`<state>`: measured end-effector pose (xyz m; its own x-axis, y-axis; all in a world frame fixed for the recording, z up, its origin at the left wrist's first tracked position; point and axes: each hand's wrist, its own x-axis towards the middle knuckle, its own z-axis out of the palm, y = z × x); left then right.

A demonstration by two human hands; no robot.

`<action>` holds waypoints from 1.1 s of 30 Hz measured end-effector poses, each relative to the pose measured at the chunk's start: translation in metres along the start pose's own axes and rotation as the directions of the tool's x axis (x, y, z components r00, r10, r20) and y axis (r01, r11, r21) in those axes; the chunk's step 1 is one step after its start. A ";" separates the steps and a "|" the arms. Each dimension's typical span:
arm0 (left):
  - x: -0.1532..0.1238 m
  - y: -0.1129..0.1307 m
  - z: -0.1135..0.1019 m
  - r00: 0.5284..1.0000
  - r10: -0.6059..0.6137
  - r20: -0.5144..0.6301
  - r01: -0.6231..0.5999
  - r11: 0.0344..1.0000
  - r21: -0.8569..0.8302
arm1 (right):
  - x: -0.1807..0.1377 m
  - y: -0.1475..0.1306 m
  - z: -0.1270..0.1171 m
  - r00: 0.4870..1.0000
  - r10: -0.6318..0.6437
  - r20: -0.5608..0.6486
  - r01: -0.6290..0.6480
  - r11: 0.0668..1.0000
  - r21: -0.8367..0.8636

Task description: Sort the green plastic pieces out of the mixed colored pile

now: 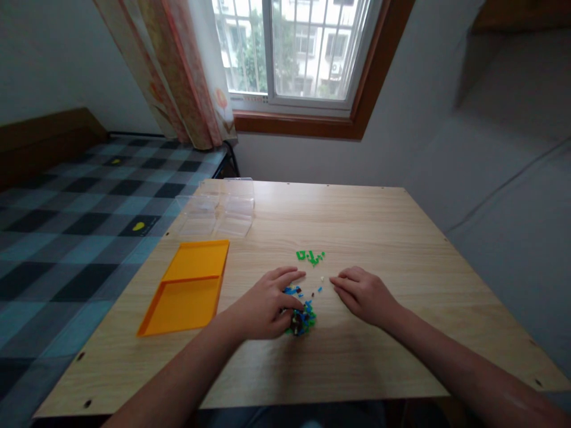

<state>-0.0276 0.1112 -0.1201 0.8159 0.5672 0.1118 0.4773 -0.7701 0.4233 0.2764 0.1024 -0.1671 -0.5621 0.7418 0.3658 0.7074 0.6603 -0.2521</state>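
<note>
A pile of small toy building bricks point(307, 320) in blue, green, dark brown and pale colours lies on the table in front of me. My left hand point(270, 306) is open over its left side, with fingers spread and fingertips touching or just above the pieces. To the right of the pile, my right hand point(366, 296) rests low over the tabletop, its fingers drawn together. Whether anything small sits between those fingertips is hidden. A tiny white piece point(322, 279) lies just left of them. Farther back is a separate group of green bricks point(311, 257).
An orange two-part tray point(190, 304) lies on the left of the wooden table point(357, 362). Behind it stands a clear plastic box point(236, 205) with compartments. A bed with a checked cover point(89, 223) adjoins the left side; a wall and window are behind.
</note>
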 end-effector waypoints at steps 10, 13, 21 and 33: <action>-0.001 -0.002 0.001 1.000 0.011 0.001 -0.011 1.000 -0.008 | 0.011 -0.030 0.002 0.986 -0.153 -0.064 0.161 0.977 0.138; -0.001 -0.003 0.003 1.000 0.018 0.012 -0.018 1.000 -0.016 | 0.004 -0.041 0.004 0.969 -0.234 -0.076 0.244 0.953 0.181; -0.001 -0.003 0.002 1.000 0.023 -0.017 -0.023 0.999 -0.024 | 0.002 -0.038 0.011 0.973 -0.211 -0.093 0.224 0.960 0.169; 0.002 -0.003 0.006 0.997 0.048 -0.057 -0.049 0.999 -0.015 | -0.001 -0.036 0.012 0.984 -0.157 -0.089 0.169 0.975 0.146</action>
<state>-0.0255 0.1124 -0.1267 0.8179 0.5455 0.1829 0.4319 -0.7921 0.4312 0.2459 0.0798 -0.1693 -0.6262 0.6152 0.4789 0.5317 0.7863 -0.3149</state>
